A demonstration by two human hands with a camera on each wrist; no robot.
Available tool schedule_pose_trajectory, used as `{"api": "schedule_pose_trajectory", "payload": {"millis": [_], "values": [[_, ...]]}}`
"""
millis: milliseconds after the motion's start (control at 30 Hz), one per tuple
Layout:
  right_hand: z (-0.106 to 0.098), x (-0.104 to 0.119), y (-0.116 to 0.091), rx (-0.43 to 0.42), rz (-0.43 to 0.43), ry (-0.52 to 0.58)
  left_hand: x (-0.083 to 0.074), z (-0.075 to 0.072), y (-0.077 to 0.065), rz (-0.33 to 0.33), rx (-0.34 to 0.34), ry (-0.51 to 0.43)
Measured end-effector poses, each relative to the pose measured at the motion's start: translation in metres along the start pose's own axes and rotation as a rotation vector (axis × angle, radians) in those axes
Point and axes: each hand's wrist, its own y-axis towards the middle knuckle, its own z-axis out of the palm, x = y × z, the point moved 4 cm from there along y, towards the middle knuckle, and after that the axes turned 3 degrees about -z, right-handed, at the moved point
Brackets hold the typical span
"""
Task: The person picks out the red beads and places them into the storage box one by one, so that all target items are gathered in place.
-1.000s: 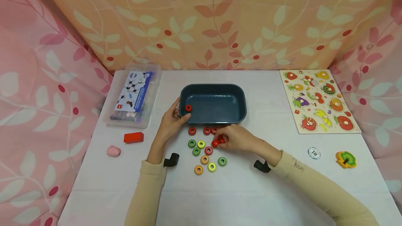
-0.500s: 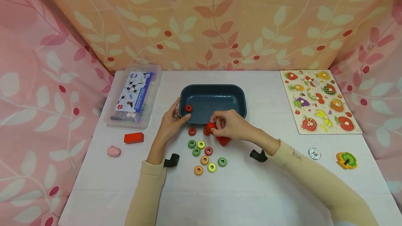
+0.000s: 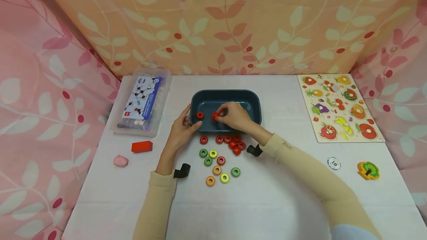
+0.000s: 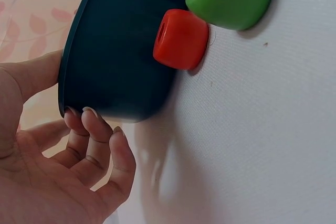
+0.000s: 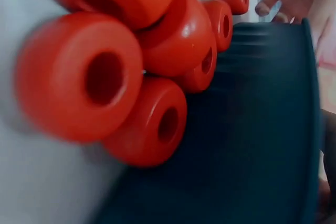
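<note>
A dark blue tray [image 3: 233, 92] stands at the middle of the table. My left hand [image 3: 181, 127] grips its left end, thumb over the rim and curled fingertips against the outer wall [image 4: 121, 51]. Over the inside of the tray, my right hand [image 3: 235, 116] pinches a red bead [image 3: 215, 116] between thumb and fingers. Another red bead [image 3: 200, 115] lies in the tray's left corner. Several red beads [image 3: 237, 151] sit outside along the near wall, some bunched together; the right wrist view shows their holes, with one bead [image 5: 79, 77] up close.
Green [image 3: 235, 172], yellow [image 3: 224, 177] and orange beads [image 3: 210, 180] are scattered nearer. At left are a clear plastic case [image 3: 141, 101], a red block [image 3: 142, 146] and a pink pig figure [image 3: 121, 160]. At right lie a fruit puzzle board [image 3: 340, 108], a chip [image 3: 334, 163] and a tree piece [image 3: 368, 170].
My right hand has picked a red bead from the bunch by the near wall and carried it up and left into the tray. The left hand keeps its grip on the tray.
</note>
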Motion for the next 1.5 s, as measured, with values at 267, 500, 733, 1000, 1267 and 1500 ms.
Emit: {"api": "schedule_pose_trajectory", "payload": {"millis": [267, 500, 733, 1000, 1267, 1500], "values": [[0.017, -0.001, 0.017, 0.059, 0.099, 0.033, 0.000, 0.002, -0.001, -0.002, 0.004, 0.007], [0.024, 0.000, 0.023, -0.002, 0.137, -0.015, 0.001, 0.002, -0.001, -0.005, -0.001, 0.010], [0.019, -0.001, 0.015, -0.014, 0.107, -0.008, 0.001, 0.003, -0.002, -0.005, 0.000, 0.010], [0.003, 0.014, -0.016, 0.025, -0.088, 0.035, 0.002, 0.001, -0.001, 0.011, -0.005, 0.014], [-0.002, 0.044, -0.062, 0.146, -0.378, 0.159, 0.001, 0.001, 0.000, 0.021, -0.010, 0.016], [0.018, 0.034, -0.087, 0.428, -0.418, 0.230, 0.001, 0.001, -0.001, 0.009, -0.018, 0.021]]}}
